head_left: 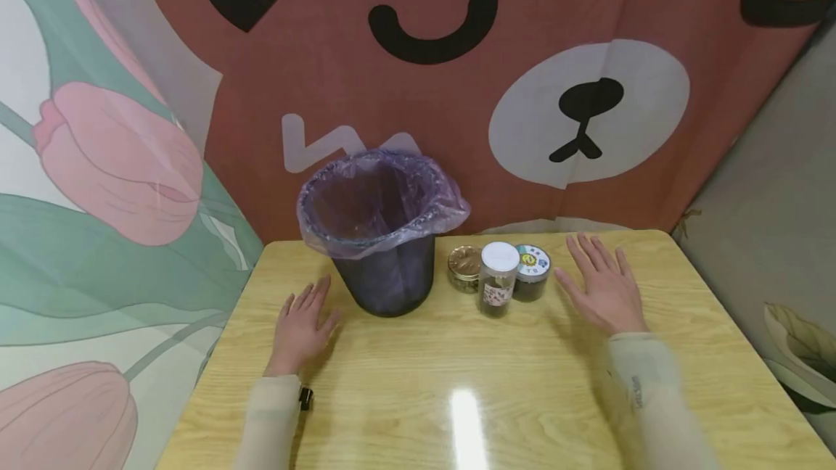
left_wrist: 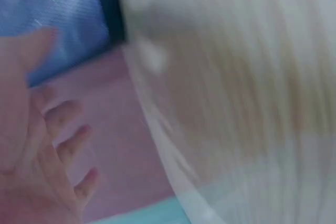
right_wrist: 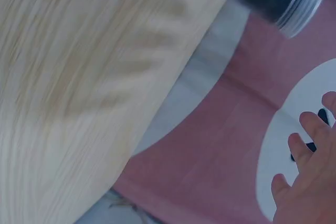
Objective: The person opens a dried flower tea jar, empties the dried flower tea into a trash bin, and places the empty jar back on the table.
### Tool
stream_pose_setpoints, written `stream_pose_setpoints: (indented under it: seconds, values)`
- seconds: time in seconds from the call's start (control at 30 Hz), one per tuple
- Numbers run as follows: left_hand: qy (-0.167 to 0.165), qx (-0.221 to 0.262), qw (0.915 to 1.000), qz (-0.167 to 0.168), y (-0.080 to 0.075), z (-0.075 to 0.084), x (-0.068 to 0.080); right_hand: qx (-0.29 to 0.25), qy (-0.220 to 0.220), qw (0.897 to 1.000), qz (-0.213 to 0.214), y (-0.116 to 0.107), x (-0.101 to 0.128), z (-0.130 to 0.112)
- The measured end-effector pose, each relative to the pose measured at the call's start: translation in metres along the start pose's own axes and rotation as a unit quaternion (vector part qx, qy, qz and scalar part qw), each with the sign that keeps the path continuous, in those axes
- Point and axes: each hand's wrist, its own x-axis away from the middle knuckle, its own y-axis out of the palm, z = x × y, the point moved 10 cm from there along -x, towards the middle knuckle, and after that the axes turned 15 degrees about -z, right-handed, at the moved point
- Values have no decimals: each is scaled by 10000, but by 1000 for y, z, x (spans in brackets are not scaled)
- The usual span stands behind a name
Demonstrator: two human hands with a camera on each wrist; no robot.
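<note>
A dark waste bin (head_left: pixel 385 267) lined with a purple plastic bag (head_left: pixel 379 201) stands at the back of the wooden table (head_left: pixel 457 383). Right of it stand three small jars: a gold-lidded one (head_left: pixel 465 267), a taller clear one with a white lid (head_left: pixel 498 278) and a dark one with a printed lid (head_left: pixel 532 272). My left hand (head_left: pixel 302 325) lies flat on the table just left of the bin, fingers straight, holding nothing. My right hand (head_left: pixel 604 287) lies flat right of the jars, fingers spread, also holding nothing. Both wrist views are blurred; the left hand (left_wrist: pixel 37 166) and right hand (right_wrist: pixel 310 177) show their fingers spread.
A cloth backdrop with a bear face (head_left: pixel 588 107) hangs behind the table. A tulip-print cloth (head_left: pixel 117 165) hangs at the left. The table's edges drop off at left and right. A small black item (head_left: pixel 305 398) sits by my left sleeve.
</note>
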Motion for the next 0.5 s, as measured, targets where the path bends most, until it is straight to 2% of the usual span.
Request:
stream_pose_setpoints:
  seconds: [0.13, 0.23, 0.3, 0.37, 0.5]
  values:
    - [454, -117, 9977, 495, -5, 44, 7, -180, -320, 9993, 120, -4, -6, -26]
    - [943, 84, 9942, 502, -2, 87, 5, -327, -614, 9973, 214, -11, -12, -51]
    - [1312, 362, 9904, 260, 3, 116, -1, -437, -770, 9959, 193, -13, -18, -67]
    - [1653, 708, 9836, -122, 11, 144, -10, -541, -873, 9946, 128, -12, -23, -81]
    - [2011, 1404, 9657, -847, 27, 188, -35, -813, -979, 9919, -22, -10, -33, -104]
